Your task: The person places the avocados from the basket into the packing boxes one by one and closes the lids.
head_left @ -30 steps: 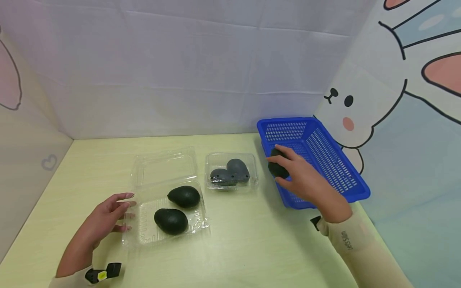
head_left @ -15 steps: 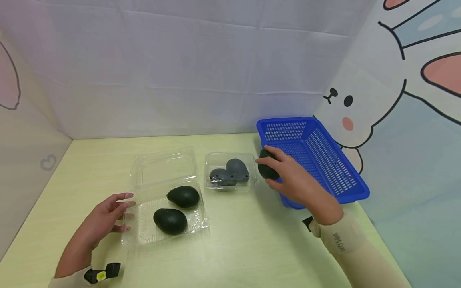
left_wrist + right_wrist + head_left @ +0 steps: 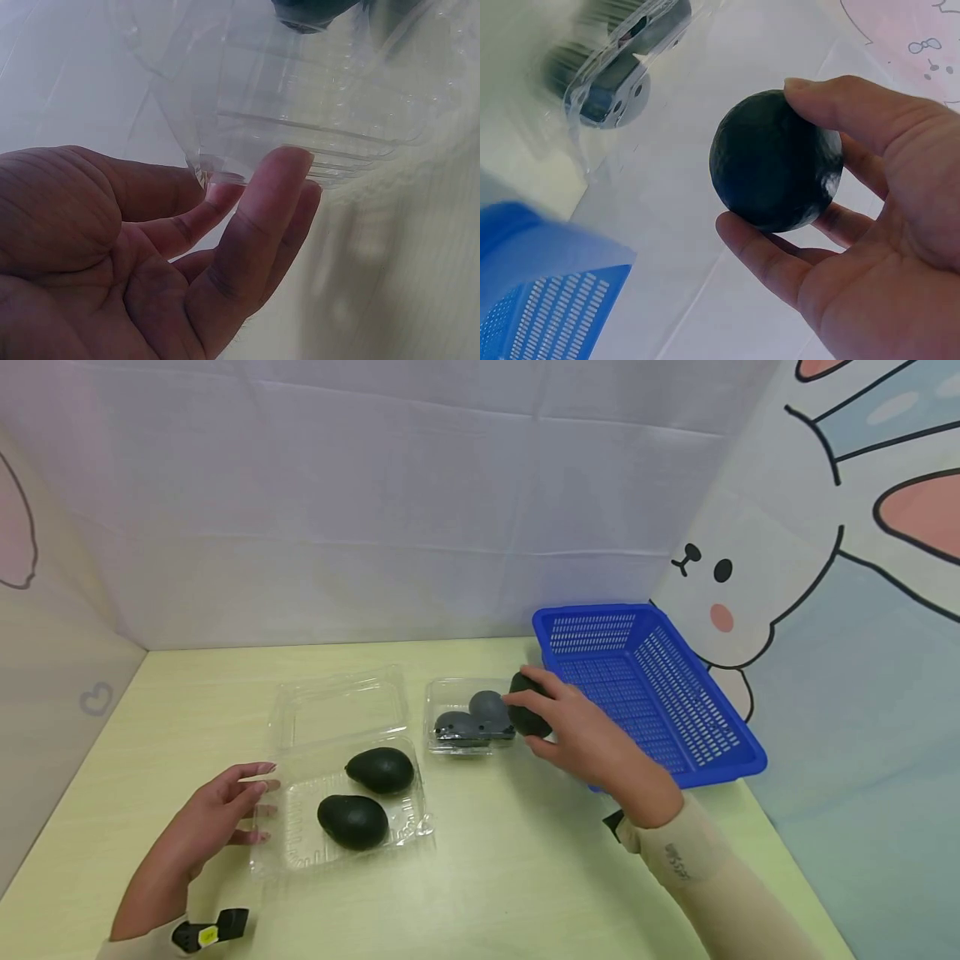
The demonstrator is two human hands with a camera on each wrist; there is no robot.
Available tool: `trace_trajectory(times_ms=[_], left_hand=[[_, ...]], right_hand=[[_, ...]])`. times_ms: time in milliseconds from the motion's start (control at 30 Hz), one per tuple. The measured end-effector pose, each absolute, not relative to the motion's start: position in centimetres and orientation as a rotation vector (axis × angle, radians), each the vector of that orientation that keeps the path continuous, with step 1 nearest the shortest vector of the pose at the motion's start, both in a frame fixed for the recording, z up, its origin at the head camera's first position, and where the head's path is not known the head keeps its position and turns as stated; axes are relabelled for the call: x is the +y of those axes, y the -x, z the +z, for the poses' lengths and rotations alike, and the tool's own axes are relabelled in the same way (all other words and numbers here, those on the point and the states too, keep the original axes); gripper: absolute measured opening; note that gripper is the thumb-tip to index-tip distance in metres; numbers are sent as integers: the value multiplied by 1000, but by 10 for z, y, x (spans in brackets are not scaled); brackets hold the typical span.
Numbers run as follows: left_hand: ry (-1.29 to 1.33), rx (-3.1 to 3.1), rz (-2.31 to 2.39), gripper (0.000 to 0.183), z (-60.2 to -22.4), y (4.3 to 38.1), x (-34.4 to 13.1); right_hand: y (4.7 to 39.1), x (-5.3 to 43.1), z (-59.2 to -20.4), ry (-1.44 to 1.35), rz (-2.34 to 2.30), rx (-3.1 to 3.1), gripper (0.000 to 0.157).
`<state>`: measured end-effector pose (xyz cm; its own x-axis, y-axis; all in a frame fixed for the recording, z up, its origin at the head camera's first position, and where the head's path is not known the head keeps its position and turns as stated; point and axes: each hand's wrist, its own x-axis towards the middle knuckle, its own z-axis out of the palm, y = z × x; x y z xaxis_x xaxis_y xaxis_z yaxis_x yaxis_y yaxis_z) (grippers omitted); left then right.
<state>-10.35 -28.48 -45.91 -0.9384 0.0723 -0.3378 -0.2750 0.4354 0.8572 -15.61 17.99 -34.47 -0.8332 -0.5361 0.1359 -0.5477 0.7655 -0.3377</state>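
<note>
My right hand [image 3: 573, 727] holds a dark green avocado [image 3: 772, 161] between thumb and fingers, raised above the table. In the head view it overlaps the right end of a closed clear clamshell box [image 3: 450, 693], which has avocados [image 3: 457, 727] inside. My left hand [image 3: 217, 814] pinches the left edge of an open clamshell box [image 3: 296, 839], thumb and fingers at its corner in the left wrist view. Two avocados lie in that box's base, one [image 3: 380, 770] behind the other [image 3: 353, 822]. Its lid [image 3: 341, 710] is folded back flat behind it.
A blue plastic basket [image 3: 660, 693] with slotted walls stands at the back right, beside my right forearm. The pale wooden table [image 3: 480, 877] ends against a white cloth backdrop [image 3: 375, 585], with a cartoon-printed cloth [image 3: 847, 652] on the right.
My right hand has moved left with the avocado, from over the basket's near left rim to the closed box's right end. The left hand and the open box have stayed in place.
</note>
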Motion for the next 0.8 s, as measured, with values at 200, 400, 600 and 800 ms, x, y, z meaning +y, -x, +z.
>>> trace_trajectory(times_ms=[200, 400, 600, 800], left_hand=[[167, 2372, 1503, 46, -459, 103, -285], [167, 2364, 1511, 46, -458, 103, -285], [160, 2360, 1518, 46, -459, 102, -285], [169, 2356, 1516, 46, -459, 104, -286]], right_hand=[[156, 173, -345, -906, 570, -2928, 54], [156, 165, -344, -917, 585, -2935, 54], [157, 155, -344, -954, 583, -2934, 54], [158, 146, -344, -1006, 603, -2902, 51]])
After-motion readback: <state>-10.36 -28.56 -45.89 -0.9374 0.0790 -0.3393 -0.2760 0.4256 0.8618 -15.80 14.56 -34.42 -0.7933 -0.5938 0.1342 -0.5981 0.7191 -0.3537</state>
